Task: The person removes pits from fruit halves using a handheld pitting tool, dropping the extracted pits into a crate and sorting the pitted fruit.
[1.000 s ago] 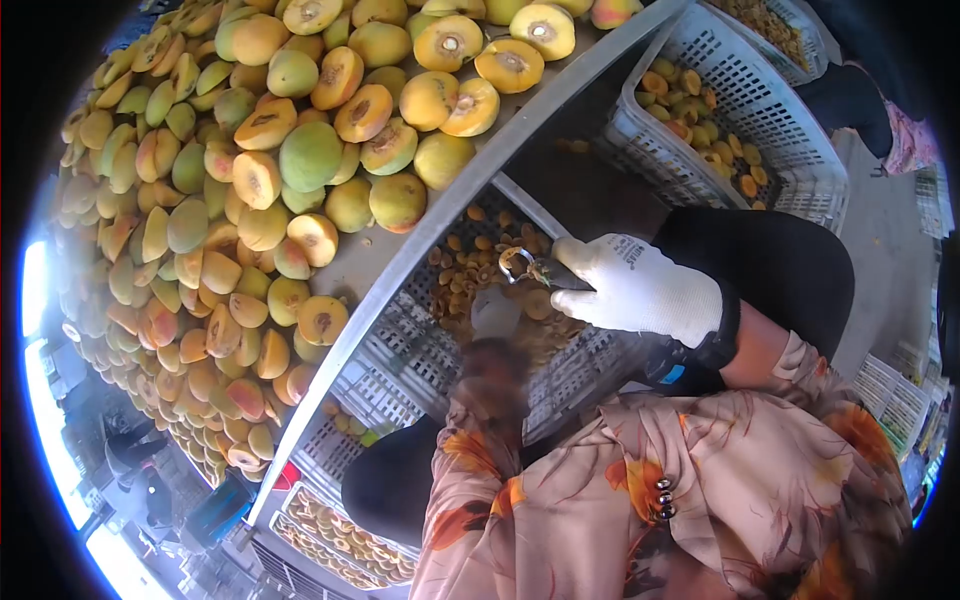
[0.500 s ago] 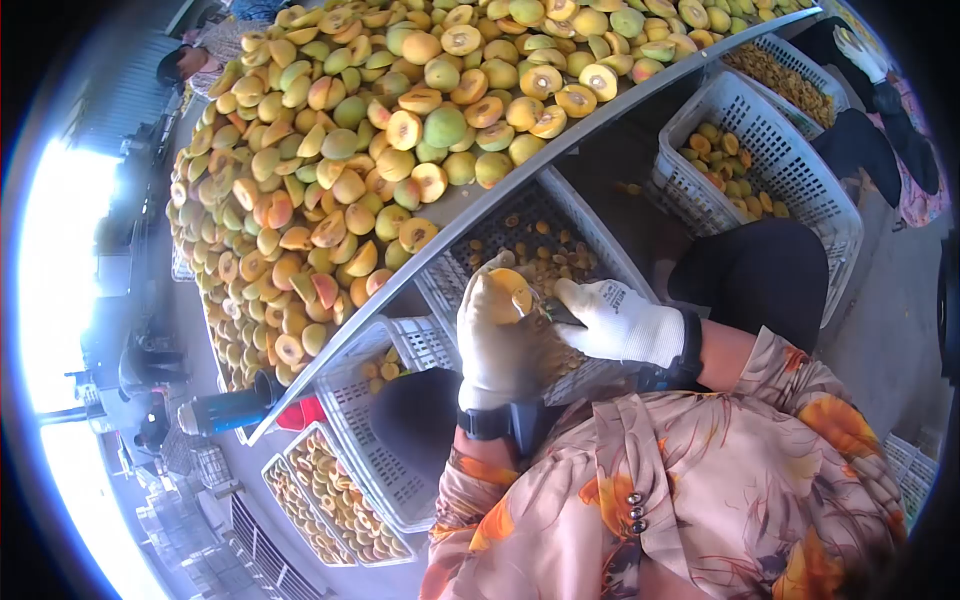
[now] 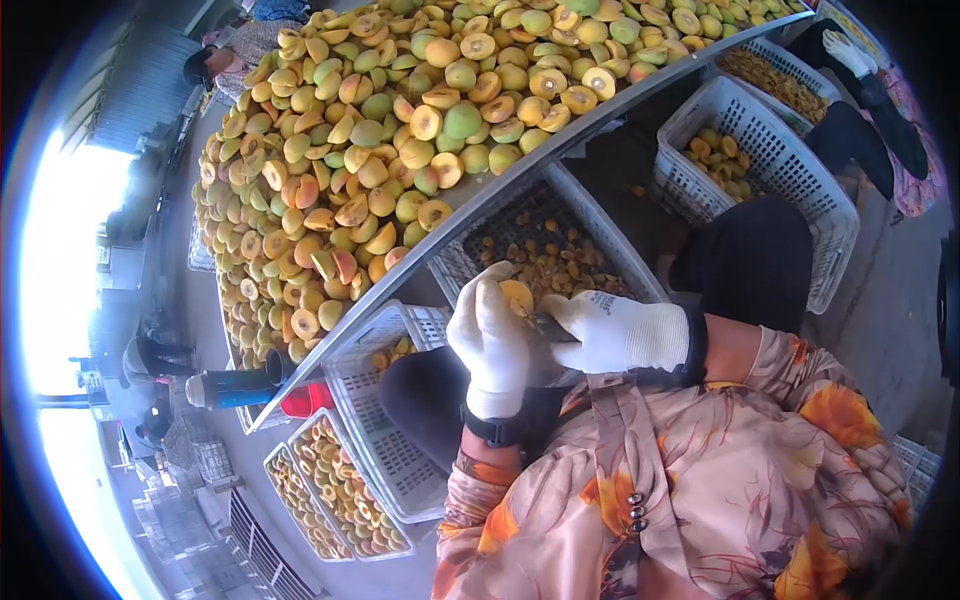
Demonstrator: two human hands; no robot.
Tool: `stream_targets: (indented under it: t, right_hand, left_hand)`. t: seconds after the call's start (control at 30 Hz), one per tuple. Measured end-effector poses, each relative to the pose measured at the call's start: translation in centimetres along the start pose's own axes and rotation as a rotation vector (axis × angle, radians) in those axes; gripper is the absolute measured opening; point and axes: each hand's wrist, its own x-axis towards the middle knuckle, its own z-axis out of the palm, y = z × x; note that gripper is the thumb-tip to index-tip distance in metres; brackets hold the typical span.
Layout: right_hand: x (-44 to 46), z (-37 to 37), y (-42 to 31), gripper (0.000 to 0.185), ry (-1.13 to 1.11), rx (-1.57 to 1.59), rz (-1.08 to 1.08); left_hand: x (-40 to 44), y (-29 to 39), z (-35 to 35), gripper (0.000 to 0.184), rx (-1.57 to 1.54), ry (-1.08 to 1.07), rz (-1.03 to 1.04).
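My left hand [image 3: 492, 345], in a white glove, grips a yellow peach half [image 3: 516, 296] between thumb and fingers. Close beside it, my right hand [image 3: 622, 332], also gloved in white, is closed on a small dark hand tool [image 3: 546, 325]; its tip is at the fruit, and its exact kind is hidden by the fingers. Both hands are above a grey plastic crate [image 3: 610, 232] with brown peach pits [image 3: 568, 258] scattered in it.
A metal-edged table [image 3: 400, 266] heaped with halved peaches [image 3: 380, 140] runs along the far side. Crates with fruit stand at right [image 3: 800, 180] and left [image 3: 385, 440]. A blue flask [image 3: 235, 388] sits near the table corner. A co-worker's gloved hand [image 3: 848, 52] shows upper right.
The view has shifted slightly, so the table and crates appear a little to the right. My hands stay together at the peach half; my right hand has come slightly nearer my left.
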Motion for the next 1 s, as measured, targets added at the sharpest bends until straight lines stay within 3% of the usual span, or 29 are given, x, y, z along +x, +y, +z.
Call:
stream_targets:
  t: [0.07,0.13,0.2,0.27,0.3,0.37,0.47,0.57,0.67,0.7,0.77,0.8,0.9,1.0]
  right_hand:
    - [0.2,-0.2,1.4,0.03,-0.051,0.124,-0.076]
    - [0.6,-1.4,2.1,0.027,-0.202,0.257,-0.021]
    - [0.7,-2.5,2.4,0.024,-0.382,0.525,0.116]
    - [0.4,-3.4,2.7,0.02,-0.584,0.928,0.34]
    - [0.4,-3.2,2.9,0.015,-0.567,1.029,0.362]
    - [1.2,-2.7,4.4,0.014,-0.507,0.844,0.322]
    - [2.2,-2.6,4.3,0.014,-0.404,0.638,0.22]
    - [2.9,-2.1,5.5,0.015,-0.429,0.636,0.194]
    - [3.4,-2.5,6.2,0.019,-0.563,0.769,0.305]
    - [3.5,-2.9,5.9,0.02,-0.614,0.816,0.355]
    - [3.9,-4.4,3.5,0.04,-0.498,0.488,0.215]
    - [4.1,-4.8,2.7,0.051,-0.44,0.323,0.145]
    - [4.0,-2.9,3.5,0.05,-0.323,0.286,0.095]
    - [3.6,-1.8,4.1,0.022,-0.446,0.606,0.178]
  left_hand:
    - [0.3,0.4,0.1,0.044,-0.003,-0.085,0.009]
    - [0.6,-0.5,0.8,0.043,-0.009,-0.126,0.14]
    - [0.9,-0.1,1.2,0.042,-0.104,-0.174,0.061]
    - [1.1,1.4,1.3,0.042,-0.287,-0.228,-0.229]
    - [1.2,1.2,1.5,0.042,-0.259,-0.205,-0.225]
    - [1.2,0.3,1.8,0.043,-0.197,-0.16,-0.219]
    - [1.4,-0.7,1.9,0.046,0.111,-0.039,-0.044]
    - [1.8,-2.2,2.2,0.048,0.144,0.031,0.118]
    - [1.9,0.1,2.8,0.046,-0.259,0.015,-0.348]
    - [1.9,-0.2,2.6,0.045,-0.281,0.009,-0.378]
    - [2.2,-0.9,2.0,0.044,-0.328,0.0,-0.432]
    - [2.5,-0.9,2.0,0.044,-0.234,0.02,-0.326]
    - [2.6,-1.1,1.9,0.042,0.069,0.089,-0.031]
    - [2.3,0.1,2.2,0.046,0.047,0.073,-0.1]
